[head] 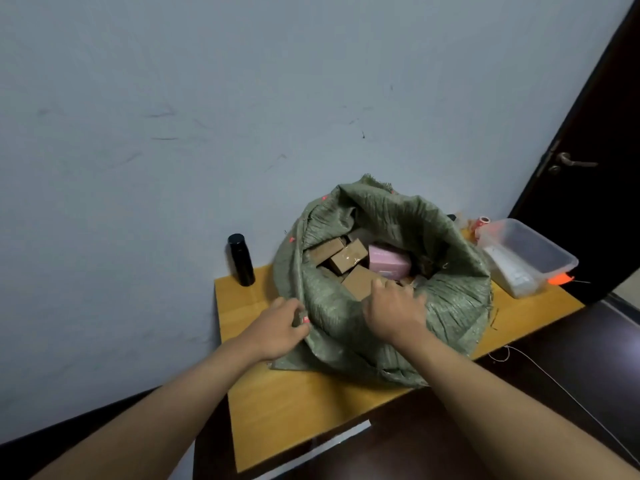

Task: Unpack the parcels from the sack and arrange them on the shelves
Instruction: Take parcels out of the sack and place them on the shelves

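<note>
We see the green sack [381, 299] standing open on the desk [311, 403], brown parcels [348, 259] and a pink box [389, 263] inside. Our left hand [277, 327] pinches the sack's rim in its grip — the right hand [394, 311] curls over the near edge, fingers gripping the cloth.
</note>
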